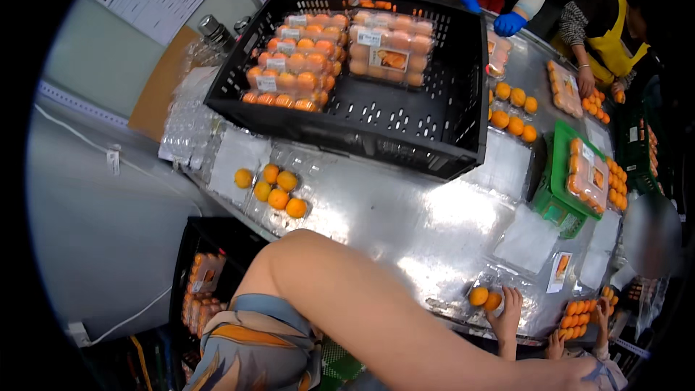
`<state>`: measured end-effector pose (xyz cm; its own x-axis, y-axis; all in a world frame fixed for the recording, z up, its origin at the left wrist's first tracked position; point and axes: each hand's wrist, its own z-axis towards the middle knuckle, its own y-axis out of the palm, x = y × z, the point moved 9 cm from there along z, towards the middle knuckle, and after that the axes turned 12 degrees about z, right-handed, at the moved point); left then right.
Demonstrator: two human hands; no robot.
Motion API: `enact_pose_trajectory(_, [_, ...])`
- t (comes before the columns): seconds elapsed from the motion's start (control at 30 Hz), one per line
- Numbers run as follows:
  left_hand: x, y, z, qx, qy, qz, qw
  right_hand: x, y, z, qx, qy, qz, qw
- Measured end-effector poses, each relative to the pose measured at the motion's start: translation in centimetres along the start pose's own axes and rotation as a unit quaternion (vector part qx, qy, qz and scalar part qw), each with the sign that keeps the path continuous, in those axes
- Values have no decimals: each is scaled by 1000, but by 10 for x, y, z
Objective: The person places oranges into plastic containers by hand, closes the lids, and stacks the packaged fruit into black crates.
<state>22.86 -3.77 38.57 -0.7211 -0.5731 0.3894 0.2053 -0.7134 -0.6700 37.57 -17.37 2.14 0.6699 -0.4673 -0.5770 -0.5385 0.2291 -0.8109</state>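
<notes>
My bare left arm crosses the foreground, its elbow over the metal table [380, 217]. At the far end of the forearm, my left hand [573, 373] is near grey-blue cloth at the lower right; its fingers are too unclear to read. I do not see my right hand. Left of my elbow, a clear plastic fruit tray [312, 165] holds several orange fruits [278, 199], and a single fruit [243, 178] rests on a white liner [239, 152]. Beyond my forearm, a bare hand [507, 312], its owner hidden, touches one of two fruits [479, 296] on another clear tray.
A black crate [402, 146] with packed fruit boxes [296, 60] stands across the table. Right of it is a green crate [559, 190] bearing a packed box. Another black crate [187, 260] is low on the left. Co-workers' blue-gloved hands [510, 24] and bare hands [602, 312] are around the table.
</notes>
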Motion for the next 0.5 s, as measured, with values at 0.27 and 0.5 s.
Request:
enact_pose_trajectory(0.27, [-155,-80,-107,5,-141,181,973,-39,-26,19,116,26,29,993])
enact_pose_trajectory(0.5, [-452,-191,-334,-52,-519,504,688,-69,-26,43,128,24,63,989])
